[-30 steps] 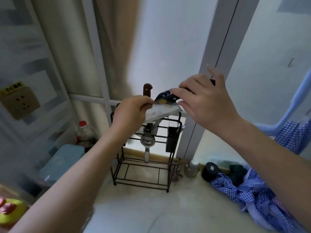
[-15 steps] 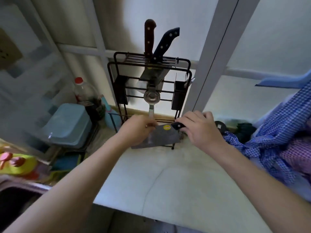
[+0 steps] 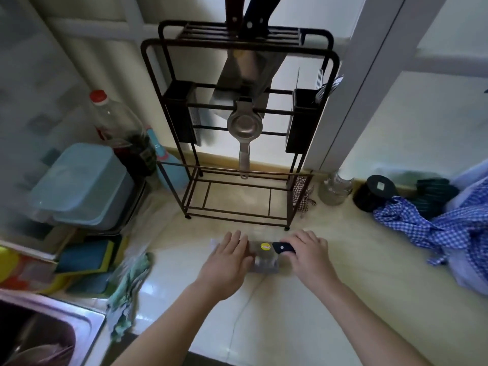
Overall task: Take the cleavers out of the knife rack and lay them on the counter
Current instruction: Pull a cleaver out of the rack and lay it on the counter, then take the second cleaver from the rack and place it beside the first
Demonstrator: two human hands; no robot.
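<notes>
With the cleaver [image 3: 264, 256] flat on the bench [image 3: 303, 307], left hand [image 3: 229, 256] spread open on its blade and right hand [image 3: 307, 253] gripping the handle, a careless slide off could cut fingers.

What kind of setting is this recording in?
Most likely a home kitchen counter: a steel sink at lower left, a wire knife rack holding knives against the wall, and sponges and an oil bottle beside it.
</notes>
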